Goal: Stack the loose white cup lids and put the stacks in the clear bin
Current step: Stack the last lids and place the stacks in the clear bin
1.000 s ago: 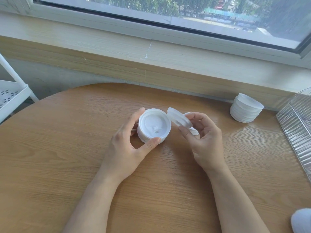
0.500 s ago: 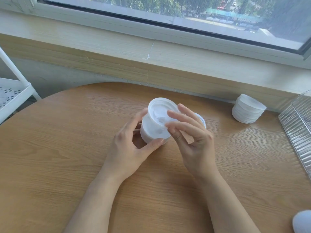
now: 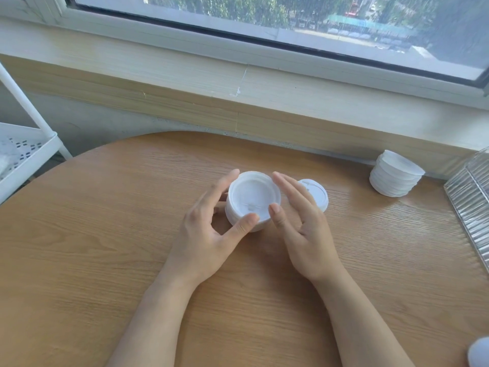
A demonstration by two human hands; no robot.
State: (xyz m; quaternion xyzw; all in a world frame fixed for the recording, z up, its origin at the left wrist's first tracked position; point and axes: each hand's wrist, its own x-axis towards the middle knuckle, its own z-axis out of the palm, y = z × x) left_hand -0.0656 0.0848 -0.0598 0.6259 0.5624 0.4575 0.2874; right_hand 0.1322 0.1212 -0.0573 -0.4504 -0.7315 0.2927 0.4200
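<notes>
Resting on the round wooden table (image 3: pixel 105 247), near its middle, a short stack (image 3: pixel 252 201) of white lids is held by the left hand (image 3: pixel 209 229): thumb curled against its near rim, forefinger laid along its far left edge. The right hand (image 3: pixel 304 223) is found just beside the stack on its right, fingers straight and close together, nothing gripped; whether its thumb tip touches the stack's rim cannot be told. One loose lid (image 3: pixel 316 193) is seen flat on the table behind the right hand's fingers, partly hidden by them. A second, taller pile (image 3: pixel 395 173) of lids is located well apart at the far right, near the wall. The ribbed clear bin (image 3: pixel 471 205) is noted at the right edge, just beyond that pile. A white wire shelf (image 3: pixel 26 152) is recorded at the left edge. A blurred white object (image 3: pixel 479 352) is cut off at the lower right corner.
</notes>
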